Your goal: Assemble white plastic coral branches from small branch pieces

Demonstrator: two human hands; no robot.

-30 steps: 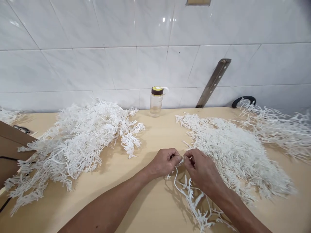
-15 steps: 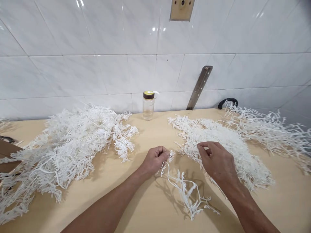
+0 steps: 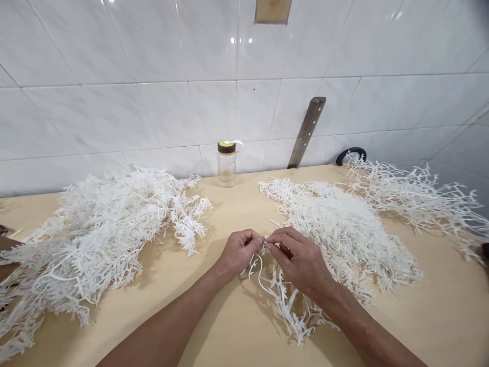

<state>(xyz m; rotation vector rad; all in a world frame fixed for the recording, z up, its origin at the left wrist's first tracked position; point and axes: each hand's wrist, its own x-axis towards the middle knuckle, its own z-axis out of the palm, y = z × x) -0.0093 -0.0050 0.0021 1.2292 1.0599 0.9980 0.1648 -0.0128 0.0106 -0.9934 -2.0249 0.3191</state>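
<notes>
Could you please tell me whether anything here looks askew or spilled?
Nothing clearly stands out. White strands lie in tangled heaps. The bottle stands upright, its cap on, and I see no spill. The metal strip looks slanted, though the camera's angle may explain that.

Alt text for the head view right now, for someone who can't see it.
A person's left hand and right hand meet, pinching a small white sprig, above branched white strands and a pale table. White piles lie to left and right; behind, a clear bottle stands near a tiled wall.
</notes>
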